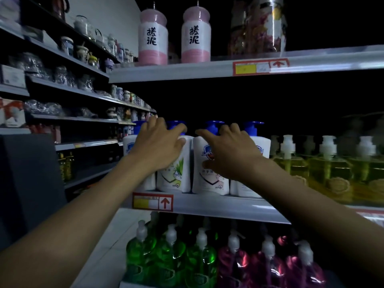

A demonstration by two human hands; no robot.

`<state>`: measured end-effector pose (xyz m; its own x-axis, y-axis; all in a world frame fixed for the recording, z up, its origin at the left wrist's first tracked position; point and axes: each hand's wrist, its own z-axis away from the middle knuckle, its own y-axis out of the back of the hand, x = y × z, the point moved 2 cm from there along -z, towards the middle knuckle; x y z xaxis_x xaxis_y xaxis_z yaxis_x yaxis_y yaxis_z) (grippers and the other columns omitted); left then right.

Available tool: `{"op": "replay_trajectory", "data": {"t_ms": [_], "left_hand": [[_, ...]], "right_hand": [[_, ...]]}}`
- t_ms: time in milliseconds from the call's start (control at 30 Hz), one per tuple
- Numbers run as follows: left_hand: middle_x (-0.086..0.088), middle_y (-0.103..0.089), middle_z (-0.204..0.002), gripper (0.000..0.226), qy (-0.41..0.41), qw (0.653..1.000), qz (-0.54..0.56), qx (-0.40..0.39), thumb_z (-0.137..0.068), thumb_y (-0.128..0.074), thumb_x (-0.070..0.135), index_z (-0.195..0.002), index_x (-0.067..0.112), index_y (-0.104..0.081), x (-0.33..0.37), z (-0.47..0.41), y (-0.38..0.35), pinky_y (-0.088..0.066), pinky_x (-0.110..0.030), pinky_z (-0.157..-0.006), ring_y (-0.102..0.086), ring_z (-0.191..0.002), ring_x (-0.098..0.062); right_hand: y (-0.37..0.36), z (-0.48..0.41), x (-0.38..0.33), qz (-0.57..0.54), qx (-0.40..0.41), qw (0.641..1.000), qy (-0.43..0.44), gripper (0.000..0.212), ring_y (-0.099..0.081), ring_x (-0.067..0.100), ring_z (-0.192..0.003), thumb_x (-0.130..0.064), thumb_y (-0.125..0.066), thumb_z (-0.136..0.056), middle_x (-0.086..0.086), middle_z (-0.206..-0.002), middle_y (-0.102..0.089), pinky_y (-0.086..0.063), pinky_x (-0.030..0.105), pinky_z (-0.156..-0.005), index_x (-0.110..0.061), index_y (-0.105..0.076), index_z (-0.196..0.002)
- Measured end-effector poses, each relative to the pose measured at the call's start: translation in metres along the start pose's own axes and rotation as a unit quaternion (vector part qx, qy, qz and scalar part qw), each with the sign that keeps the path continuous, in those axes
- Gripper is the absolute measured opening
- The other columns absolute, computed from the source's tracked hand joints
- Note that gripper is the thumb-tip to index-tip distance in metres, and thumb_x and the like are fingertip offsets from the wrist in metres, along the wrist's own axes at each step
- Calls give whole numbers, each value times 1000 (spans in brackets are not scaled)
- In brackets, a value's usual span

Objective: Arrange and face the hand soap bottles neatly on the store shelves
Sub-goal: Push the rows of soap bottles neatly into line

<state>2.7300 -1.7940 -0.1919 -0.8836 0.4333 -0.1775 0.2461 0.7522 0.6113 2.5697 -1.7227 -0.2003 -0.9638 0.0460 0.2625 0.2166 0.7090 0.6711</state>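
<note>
Gripping the green-label soap bottle (176, 175) with my left hand (160, 142), fingers curled over its pump; my right hand (230, 152) clasps the pink-label soap bottle (207, 179) beside it on the middle shelf (207, 204). Row looks mostly faced; final squaring left.

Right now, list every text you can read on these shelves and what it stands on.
"搓泥": each of two pink bottles, top shelf.
"Safe": white soap bottle; the right hand covers the rest.
Price tags: a red arrow; print too blurred.
Everything else: too small or blurred.
</note>
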Motion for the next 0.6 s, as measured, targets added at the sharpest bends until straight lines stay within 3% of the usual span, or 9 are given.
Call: {"op": "replay_trajectory", "data": {"t_ms": [167, 500, 600], "left_hand": [[-19, -44, -130, 52, -17, 992, 41, -119, -98, -34, 46, -146, 38, -15, -12, 0, -17, -27, -42, -98, -28, -126, -32], [-17, -43, -127, 51, -38, 997, 61, -38, -100, -31, 42, -147, 34, -15, -9, 9, -24, -30, -40, -95, -30, -122, -29], [-13, -49, -123, 42, -7, 993, 111, 40, -100, -32, 37, -142, 35, -30, -31, 15, -14, -34, -41, -93, -36, -121, -28]], "right_hand": [[-10, -9, 0, 55, -26, 998, -14, 85, -37, 34, -126, -59, -58, -84, 15, -134, -46, -33, 41, -99, -35, -11, -151], [-12, -2, -4, 55, -5, 998, -34, 87, -35, 32, -124, -60, -58, -83, 13, -133, -42, -32, 40, -98, -36, -9, -150], [0, 1, -18, 26, 52, 997, -43, 73, -34, 34, -125, -54, -55, -89, 16, -136, -38, -34, 41, -97, -31, -19, -148]]}}
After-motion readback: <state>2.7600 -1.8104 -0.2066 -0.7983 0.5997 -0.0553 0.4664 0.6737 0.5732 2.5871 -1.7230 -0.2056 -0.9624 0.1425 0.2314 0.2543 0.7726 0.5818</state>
